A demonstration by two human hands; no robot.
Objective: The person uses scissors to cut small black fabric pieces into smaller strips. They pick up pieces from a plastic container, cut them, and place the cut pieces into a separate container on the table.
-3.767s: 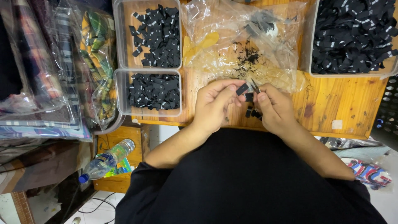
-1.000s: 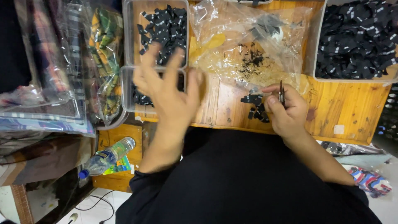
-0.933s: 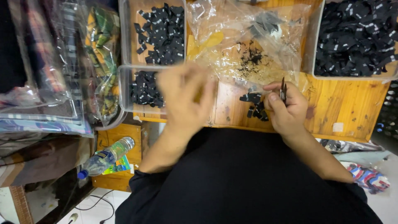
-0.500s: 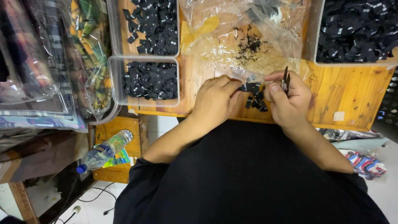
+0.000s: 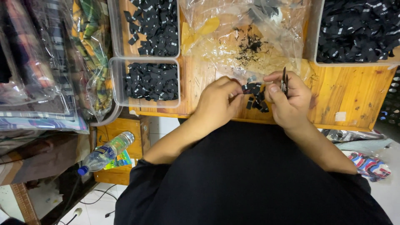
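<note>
**Both hands back over the small pile of black labels at the bench's front edge**

Head view: the left hand (image 5: 216, 102) is closed, its thumb and forefinger pinching a small black label (image 5: 246, 88) just above the loose pile of labels (image 5: 257, 102) that lies near the front edge of the wooden bench (image 5: 341, 89). A second ago this hand was spread open over the lower clear tray (image 5: 143, 81) at the bench's left front corner; it has since come back to the middle and now meets the right hand. The right hand (image 5: 289, 100) is curled shut around small snips (image 5: 284, 80), blades pointing up, much where it was before. Behind the hands lies a crumpled clear plastic bag (image 5: 246, 37) strewn with thread scraps. A second tray of labels (image 5: 152, 25) sits behind the first, and a large bin of labels (image 5: 358, 29) fills the right rear corner. A plastic bottle (image 5: 104, 152) lies below the bench at left.
</note>
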